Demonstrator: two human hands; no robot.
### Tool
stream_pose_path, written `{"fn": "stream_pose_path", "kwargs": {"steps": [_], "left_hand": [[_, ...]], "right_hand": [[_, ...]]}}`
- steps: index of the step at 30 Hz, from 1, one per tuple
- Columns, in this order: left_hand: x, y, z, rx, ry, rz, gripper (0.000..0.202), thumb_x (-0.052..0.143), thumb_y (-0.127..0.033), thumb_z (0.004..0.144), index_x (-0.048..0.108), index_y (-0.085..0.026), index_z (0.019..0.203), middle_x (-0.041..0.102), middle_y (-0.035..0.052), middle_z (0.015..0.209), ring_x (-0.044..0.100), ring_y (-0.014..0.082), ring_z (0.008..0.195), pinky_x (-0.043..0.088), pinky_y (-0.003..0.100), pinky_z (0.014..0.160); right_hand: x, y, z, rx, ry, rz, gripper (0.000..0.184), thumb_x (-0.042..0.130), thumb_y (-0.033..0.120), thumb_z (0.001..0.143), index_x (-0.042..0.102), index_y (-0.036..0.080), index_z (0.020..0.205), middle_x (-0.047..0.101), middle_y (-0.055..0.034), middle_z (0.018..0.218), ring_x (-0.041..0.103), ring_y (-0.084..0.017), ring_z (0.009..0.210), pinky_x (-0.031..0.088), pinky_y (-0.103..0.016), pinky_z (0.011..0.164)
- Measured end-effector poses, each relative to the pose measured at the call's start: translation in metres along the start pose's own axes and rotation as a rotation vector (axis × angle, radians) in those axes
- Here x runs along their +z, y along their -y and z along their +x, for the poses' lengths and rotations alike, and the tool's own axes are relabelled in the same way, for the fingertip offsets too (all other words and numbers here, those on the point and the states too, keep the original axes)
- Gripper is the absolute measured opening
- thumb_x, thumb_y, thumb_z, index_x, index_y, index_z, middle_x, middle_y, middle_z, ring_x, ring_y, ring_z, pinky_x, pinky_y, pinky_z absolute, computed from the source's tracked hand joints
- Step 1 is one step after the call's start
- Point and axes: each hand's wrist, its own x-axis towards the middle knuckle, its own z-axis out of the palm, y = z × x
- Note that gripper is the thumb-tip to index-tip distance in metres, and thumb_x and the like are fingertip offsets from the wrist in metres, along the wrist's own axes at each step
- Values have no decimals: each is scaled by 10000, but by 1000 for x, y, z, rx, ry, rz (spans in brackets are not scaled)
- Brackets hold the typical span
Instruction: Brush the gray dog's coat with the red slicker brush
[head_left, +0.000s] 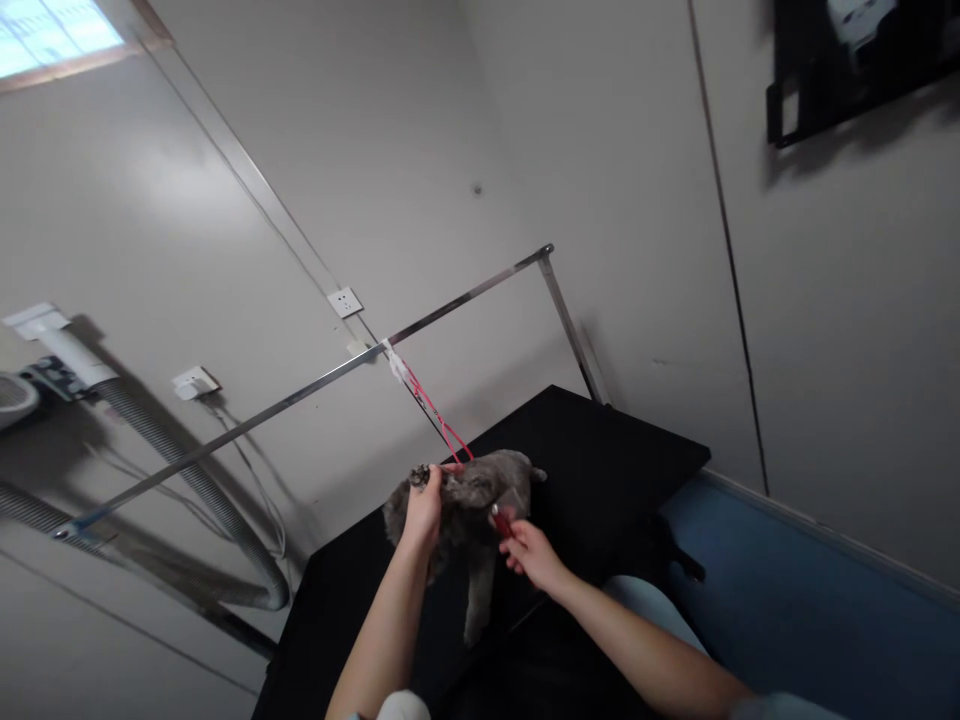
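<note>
A grey, short-coated dog (510, 470) stands on a black grooming table (600, 450). My left hand (426, 510) is closed around one of the dog's legs, raised so that the paw (418, 476) shows above my thumb. Between the fingers of my right hand (534, 553) is a red-handled grooming tool (502, 520). Its head is blurred against the dog's side, and I cannot tell its kind or whether it touches the coat. Another leg (478, 600) reaches down to the tabletop. The dog's head is mostly hidden behind my left arm.
A metal bar (465, 298) spans above the table, with a red loop lead (429, 400) running from it to the dog. Grey hoses (172, 455) hang along the wall at left. A black shelf (862, 90) is at upper right, over the blue floor (795, 590).
</note>
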Motion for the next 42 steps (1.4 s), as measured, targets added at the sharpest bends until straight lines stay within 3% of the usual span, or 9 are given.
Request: {"fn": "stream_pose_path", "kwargs": {"steps": [2,6,12,16,21,26,30,35,42], "left_hand": [[-1,1,5,-18,-80,-113,482,560,-591,757,688,-130,811,719,118,880,670,228,872,489,359,857],[-5,-1,9,27,-226,-239,427,608,-552,731,677,-132,771,722,108,839,677,221,871,478,370,882],[-23,-1,2,31,-336,-251,387,616,-505,749,669,-121,763,726,111,817,687,211,844,478,371,875],[-33,2,-4,39,-386,-295,367,615,-496,751,658,-132,747,726,88,794,687,206,820,494,368,844],[-43,4,-9,-27,-425,-305,362,603,-499,762,649,-141,754,727,85,775,694,206,806,498,365,838],[-53,7,-15,-11,-460,-339,355,605,-496,772,647,-144,773,733,81,800,695,213,835,488,394,881],[-61,12,-18,-46,-482,-338,344,580,-485,790,648,-148,774,737,78,789,698,213,832,475,412,905],[-71,19,-20,-32,-501,-351,365,585,-496,787,655,-138,768,737,85,779,699,212,825,476,414,914],[-73,23,-25,-64,-489,-340,372,586,-500,789,671,-140,748,735,90,782,698,209,833,492,391,905]], "right_hand": [[-2,-13,3,140,97,-22,199,623,320,723,547,172,833,623,18,681,520,-78,457,353,-189,430],[-2,-13,15,60,162,-20,185,602,280,747,562,167,888,664,-10,799,588,-85,579,416,-186,504],[7,-5,36,318,423,-154,74,578,198,749,575,138,706,639,-9,623,541,-84,451,383,-177,417],[13,-3,46,200,349,-139,59,537,166,797,564,135,755,646,7,689,564,-65,531,395,-142,465],[12,-8,42,384,516,-266,152,531,236,822,558,137,709,647,-25,646,556,-90,457,391,-174,404],[8,-10,51,207,414,-309,66,542,162,806,564,148,746,660,-6,712,569,-65,540,382,-136,445],[2,-13,45,334,486,-364,177,546,193,801,529,146,632,614,5,561,519,-70,419,342,-151,381],[7,-8,42,255,430,-372,104,499,151,836,565,159,756,660,12,684,553,-47,491,369,-124,429],[8,-18,29,355,482,-354,170,525,180,820,562,147,657,632,-2,572,541,-77,432,360,-156,395]]}}
